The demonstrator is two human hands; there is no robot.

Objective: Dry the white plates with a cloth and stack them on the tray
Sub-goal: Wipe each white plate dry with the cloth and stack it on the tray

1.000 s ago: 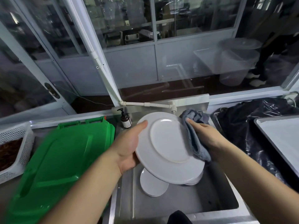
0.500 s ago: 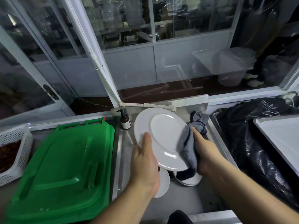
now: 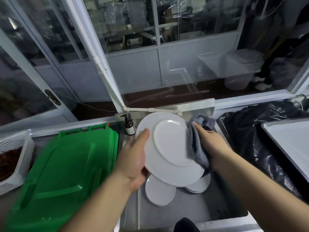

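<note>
Gripping a round, glossy white plate [image 3: 168, 149] above the steel sink [image 3: 192, 213], left hand [image 3: 133, 163] with thumb curled over its rim. Pressing a soft grey cloth [image 3: 198, 141] to the right edge, right hand [image 3: 211, 144] with fingers wrapped in fabric.

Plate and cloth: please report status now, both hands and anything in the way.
Left hand grips white plate at rim. Right hand holds grey cloth on plate's right edge. More plates in sink. Tray at right, unobstructed.
</note>
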